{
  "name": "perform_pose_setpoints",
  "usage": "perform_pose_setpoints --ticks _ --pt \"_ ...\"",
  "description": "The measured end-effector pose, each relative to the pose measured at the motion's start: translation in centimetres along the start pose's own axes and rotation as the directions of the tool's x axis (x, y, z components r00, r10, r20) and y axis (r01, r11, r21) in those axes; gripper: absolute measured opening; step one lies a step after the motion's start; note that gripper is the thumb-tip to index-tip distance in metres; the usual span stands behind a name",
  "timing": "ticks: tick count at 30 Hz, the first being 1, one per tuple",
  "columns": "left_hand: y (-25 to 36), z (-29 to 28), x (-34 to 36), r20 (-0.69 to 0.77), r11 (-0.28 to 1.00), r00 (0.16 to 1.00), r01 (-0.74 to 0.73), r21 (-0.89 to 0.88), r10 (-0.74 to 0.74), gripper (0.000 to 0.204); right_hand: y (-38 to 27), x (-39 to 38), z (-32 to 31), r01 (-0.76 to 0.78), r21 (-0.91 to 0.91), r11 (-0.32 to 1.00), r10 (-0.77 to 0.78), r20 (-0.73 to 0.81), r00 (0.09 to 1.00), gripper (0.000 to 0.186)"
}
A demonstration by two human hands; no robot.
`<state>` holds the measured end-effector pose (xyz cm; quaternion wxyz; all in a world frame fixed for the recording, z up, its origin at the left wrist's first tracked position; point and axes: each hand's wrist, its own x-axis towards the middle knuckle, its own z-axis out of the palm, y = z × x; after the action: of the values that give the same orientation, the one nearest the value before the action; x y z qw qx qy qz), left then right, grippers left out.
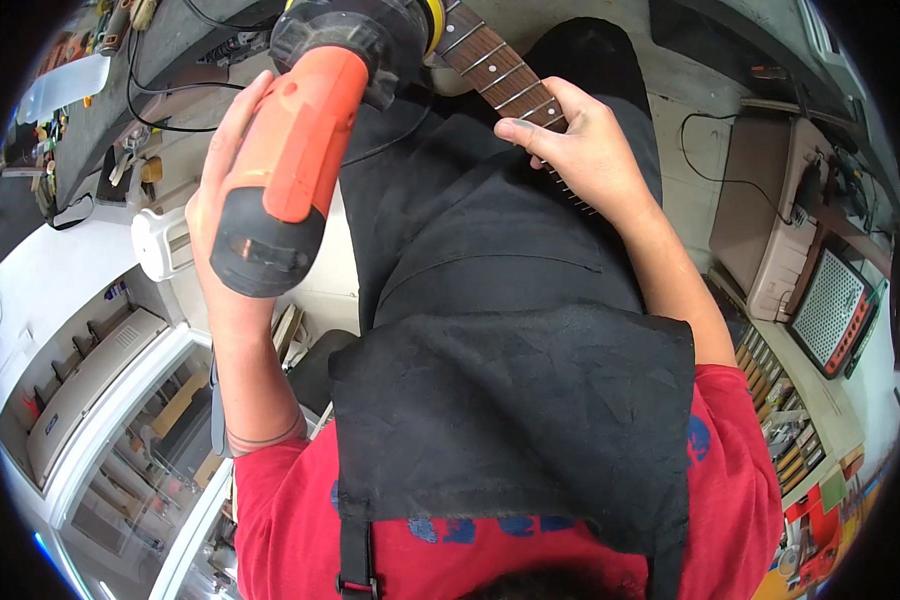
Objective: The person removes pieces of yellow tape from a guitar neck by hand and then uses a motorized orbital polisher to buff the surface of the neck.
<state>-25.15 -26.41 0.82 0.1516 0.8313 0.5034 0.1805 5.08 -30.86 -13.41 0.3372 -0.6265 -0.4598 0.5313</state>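
Note:
My left hand [220, 170] is closed round the body of an orange and black power tool [315, 130], held up at the upper left. A yellow-rimmed part [434, 22] shows at the tool's far side, beside the guitar neck; whether the two touch I cannot tell. My right hand [595, 150] grips the guitar neck [495, 68], thumb across the dark wooden fretboard with metal frets and pale dots. The neck slants over my lap, on the black apron [500, 270]. Its upper end is hidden behind the tool and cut off by the picture's edge.
A grey workbench [185, 60] with cables and hand tools curves along the upper left. Below it stands a white stool [158, 243]. At the right are a brown and cream case [760, 215] and an orange-edged box with a grille [832, 300].

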Motion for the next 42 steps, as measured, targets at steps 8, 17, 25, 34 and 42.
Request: perform_pose_setpoints --ticks 8,17,25,34,42 --pt "0.5 0.2 1.3 -0.065 0.989 0.987 -0.147 0.005 0.147 0.043 0.9 0.2 0.0 -0.029 0.068 0.997 0.024 0.072 0.997 0.047" --pt "1.6 -0.5 2.2 -0.026 0.996 0.996 -0.084 -0.021 0.083 0.057 0.8 0.0 0.0 -0.011 0.069 0.998 0.005 0.08 0.997 0.04" --pt "2.9 -0.9 2.7 0.118 0.991 0.985 -0.129 0.025 0.125 0.057 1.0 0.2 0.2 0.018 0.037 0.999 -0.02 0.044 0.999 0.042" --pt "2.2 -1.0 4.6 -0.038 0.925 0.937 -0.336 0.176 0.347 0.057 -0.6 2.5 -0.1 0.163 0.038 0.986 -0.159 -0.099 0.982 0.044" --pt "2.3 0.3 5.3 -0.062 0.942 0.942 -0.325 0.083 0.331 0.055 -0.2 3.2 -0.3 0.141 -0.062 0.988 -0.146 -0.092 0.985 0.046"
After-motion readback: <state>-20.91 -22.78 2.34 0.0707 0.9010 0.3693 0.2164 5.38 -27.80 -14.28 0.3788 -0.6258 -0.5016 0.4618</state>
